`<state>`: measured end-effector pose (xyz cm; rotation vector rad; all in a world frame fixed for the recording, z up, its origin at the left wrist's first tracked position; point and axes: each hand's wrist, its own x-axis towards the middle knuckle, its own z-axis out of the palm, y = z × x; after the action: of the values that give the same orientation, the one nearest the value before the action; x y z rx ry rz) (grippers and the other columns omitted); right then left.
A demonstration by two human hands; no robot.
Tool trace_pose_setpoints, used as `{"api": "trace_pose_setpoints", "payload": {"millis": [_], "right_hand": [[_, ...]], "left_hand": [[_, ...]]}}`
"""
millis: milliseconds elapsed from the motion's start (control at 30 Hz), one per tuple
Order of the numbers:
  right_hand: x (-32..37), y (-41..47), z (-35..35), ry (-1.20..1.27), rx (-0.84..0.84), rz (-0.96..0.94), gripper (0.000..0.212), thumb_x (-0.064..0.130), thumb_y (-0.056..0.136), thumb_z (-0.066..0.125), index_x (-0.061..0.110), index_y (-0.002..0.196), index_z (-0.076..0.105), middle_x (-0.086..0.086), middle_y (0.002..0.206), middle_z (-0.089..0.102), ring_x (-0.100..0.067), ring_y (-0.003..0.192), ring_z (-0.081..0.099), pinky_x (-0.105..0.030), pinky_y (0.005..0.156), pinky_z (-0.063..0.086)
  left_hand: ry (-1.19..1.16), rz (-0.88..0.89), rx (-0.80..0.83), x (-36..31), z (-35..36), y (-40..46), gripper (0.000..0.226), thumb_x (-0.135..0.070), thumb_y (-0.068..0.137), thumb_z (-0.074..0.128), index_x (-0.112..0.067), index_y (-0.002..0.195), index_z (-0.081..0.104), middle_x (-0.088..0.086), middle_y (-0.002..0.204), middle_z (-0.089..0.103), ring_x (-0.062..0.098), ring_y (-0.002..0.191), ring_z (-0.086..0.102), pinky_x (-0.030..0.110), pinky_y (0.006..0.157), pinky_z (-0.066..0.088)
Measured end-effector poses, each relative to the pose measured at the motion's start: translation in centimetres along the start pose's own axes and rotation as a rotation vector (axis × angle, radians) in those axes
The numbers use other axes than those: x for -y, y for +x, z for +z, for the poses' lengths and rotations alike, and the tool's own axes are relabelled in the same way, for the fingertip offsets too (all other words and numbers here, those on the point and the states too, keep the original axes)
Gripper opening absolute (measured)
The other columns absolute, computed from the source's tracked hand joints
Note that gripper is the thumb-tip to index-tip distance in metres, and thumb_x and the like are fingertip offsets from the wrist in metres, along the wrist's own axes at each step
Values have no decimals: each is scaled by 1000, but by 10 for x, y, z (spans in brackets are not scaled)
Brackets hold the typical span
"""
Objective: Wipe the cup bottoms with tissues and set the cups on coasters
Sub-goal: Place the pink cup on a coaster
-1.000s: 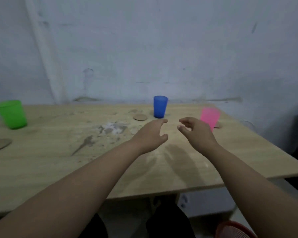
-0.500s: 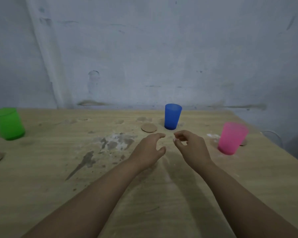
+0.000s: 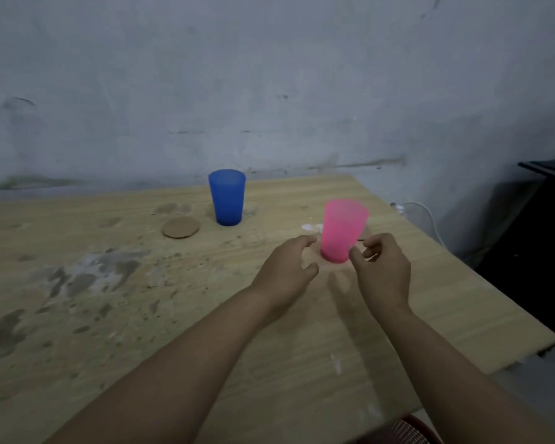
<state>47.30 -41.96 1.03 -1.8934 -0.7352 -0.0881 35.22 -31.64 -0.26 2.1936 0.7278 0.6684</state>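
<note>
No text, label, brand, number or sign can be read anywhere in the view. The blue cup [image 3: 227,197] and the pink cup [image 3: 343,229] are seen as plain coloured plastic with nothing printed on them, the round coaster [image 3: 180,227] is unmarked, and only stains and smudges are shown on the tabletop [image 3: 141,299] and the wall [image 3: 269,75].
</note>
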Motion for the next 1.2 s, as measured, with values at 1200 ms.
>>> {"api": "trace_pose_setpoints", "payload": {"millis": [1200], "right_hand": [[-69, 142, -9, 141, 110, 48, 74, 27, 66, 80, 22, 125, 35, 1, 115, 46, -19, 100, 50, -34, 77, 48]], "left_hand": [[215, -17, 11, 4, 102, 154, 78, -50, 70, 71, -15, 135, 44, 8, 130, 54, 27, 124, 41, 36, 101, 36]]}}
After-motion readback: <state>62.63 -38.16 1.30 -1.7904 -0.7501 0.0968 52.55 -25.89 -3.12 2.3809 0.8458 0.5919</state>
